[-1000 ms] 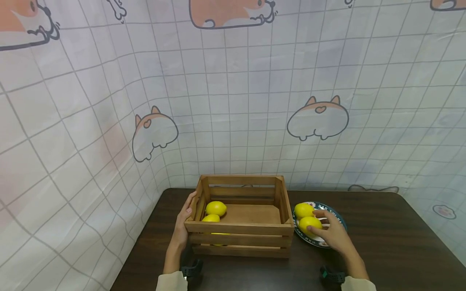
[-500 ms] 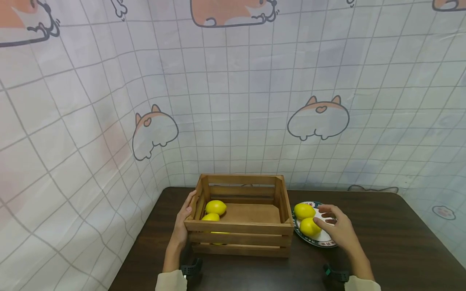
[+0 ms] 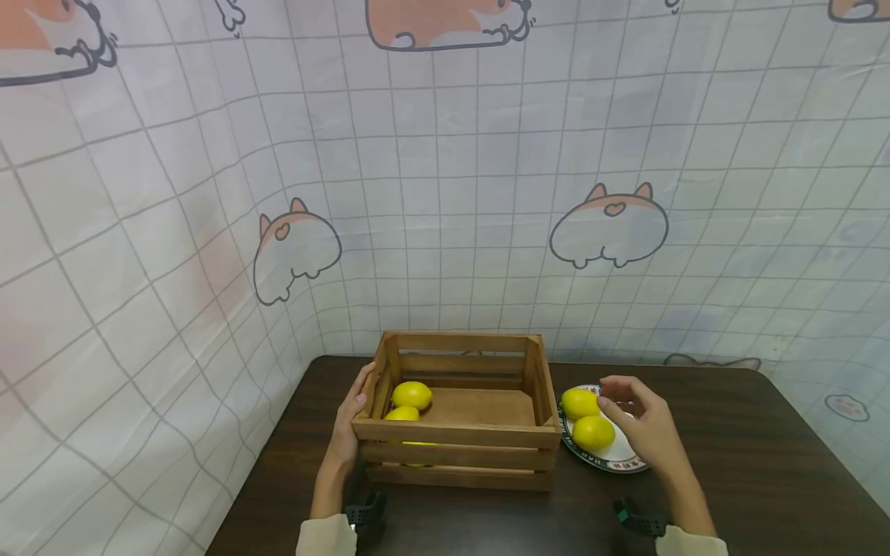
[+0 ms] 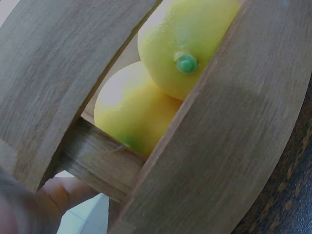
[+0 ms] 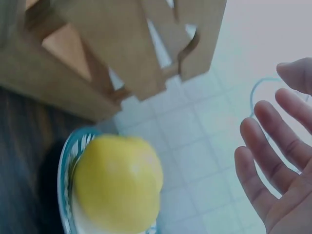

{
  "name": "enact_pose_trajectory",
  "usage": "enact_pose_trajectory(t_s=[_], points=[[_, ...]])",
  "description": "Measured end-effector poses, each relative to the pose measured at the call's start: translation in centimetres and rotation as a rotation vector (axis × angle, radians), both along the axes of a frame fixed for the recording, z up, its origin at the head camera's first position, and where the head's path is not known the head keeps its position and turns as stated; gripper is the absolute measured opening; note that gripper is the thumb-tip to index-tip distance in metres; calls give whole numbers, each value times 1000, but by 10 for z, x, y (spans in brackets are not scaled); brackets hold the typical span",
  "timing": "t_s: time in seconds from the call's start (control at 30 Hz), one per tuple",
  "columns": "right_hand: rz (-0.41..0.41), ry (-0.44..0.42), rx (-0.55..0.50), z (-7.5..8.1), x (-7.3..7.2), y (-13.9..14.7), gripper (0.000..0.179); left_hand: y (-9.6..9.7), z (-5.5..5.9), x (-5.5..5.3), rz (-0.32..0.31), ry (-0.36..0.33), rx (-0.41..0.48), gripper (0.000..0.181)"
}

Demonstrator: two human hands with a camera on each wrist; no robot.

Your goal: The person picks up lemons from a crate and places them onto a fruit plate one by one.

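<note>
My left hand (image 3: 345, 427) holds the left end of a slatted wooden crate (image 3: 459, 437), its fingertips at the rim. Several yellow lemons (image 3: 412, 395) lie inside at that end. Through the slats, the left wrist view shows two lemons (image 4: 187, 44) piled together and part of a finger (image 4: 73, 192). Two more lemons (image 3: 593, 434) sit side by side on a round, dark-rimmed plate (image 3: 621, 466) right of the crate. Over the plate's right side hovers my right hand (image 3: 647, 425), with nothing in it. Its fingers (image 5: 273, 156) are spread apart in the right wrist view.
Crate and plate stand on a dark wooden table (image 3: 737, 448), the plate close beside the crate's right end. A white gridded cloth (image 3: 473, 232) with cartoon dogs hangs behind and on the left.
My right hand was at the front lemon with its fingertips, then drew back to the right and rose slightly. Both plate lemons stay on the plate. My left hand keeps its place on the crate.
</note>
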State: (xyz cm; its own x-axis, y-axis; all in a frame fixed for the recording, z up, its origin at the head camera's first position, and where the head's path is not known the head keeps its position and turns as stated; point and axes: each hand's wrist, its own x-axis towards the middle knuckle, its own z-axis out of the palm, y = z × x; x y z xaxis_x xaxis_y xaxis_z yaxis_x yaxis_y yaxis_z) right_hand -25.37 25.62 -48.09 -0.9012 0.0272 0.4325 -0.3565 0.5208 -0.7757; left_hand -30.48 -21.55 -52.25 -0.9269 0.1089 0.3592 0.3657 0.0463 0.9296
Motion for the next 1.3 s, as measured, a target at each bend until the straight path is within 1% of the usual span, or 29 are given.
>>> enact_pose_trajectory(t_s=[0.13, 0.33, 0.4, 0.5, 0.63, 0.73, 0.87, 0.97, 1.1, 1.3], points=[[62, 27, -34, 14, 4, -12, 28, -1, 0, 0, 5, -3, 1, 57], [135, 58, -75, 28, 8, -29, 28, 0, -1, 0, -5, 1, 3, 56], [163, 65, -76, 33, 7, -35, 28, 1, 0, 0, -11, 4, 8, 56], [207, 68, -52, 43, 6, -45, 27, 2, 1, 0, -14, 3, 12, 56], [297, 67, -47, 57, 4, -59, 27, 2, 1, -1, -14, -5, 8, 56], [376, 75, -14, 68, 2, -72, 25, 2, 1, 0, -15, -9, 14, 56], [477, 96, 72, 82, -3, -92, 24, 1, 2, 1, -16, -13, 24, 56], [557, 97, 116, 90, -9, -104, 25, 0, 2, 1, -18, -15, 22, 56], [637, 59, 189, 101, -18, -119, 25, 0, 2, 0, -20, -16, 26, 56], [738, -46, 308, 113, -30, -134, 26, 0, 1, -1, -12, -15, 16, 56]])
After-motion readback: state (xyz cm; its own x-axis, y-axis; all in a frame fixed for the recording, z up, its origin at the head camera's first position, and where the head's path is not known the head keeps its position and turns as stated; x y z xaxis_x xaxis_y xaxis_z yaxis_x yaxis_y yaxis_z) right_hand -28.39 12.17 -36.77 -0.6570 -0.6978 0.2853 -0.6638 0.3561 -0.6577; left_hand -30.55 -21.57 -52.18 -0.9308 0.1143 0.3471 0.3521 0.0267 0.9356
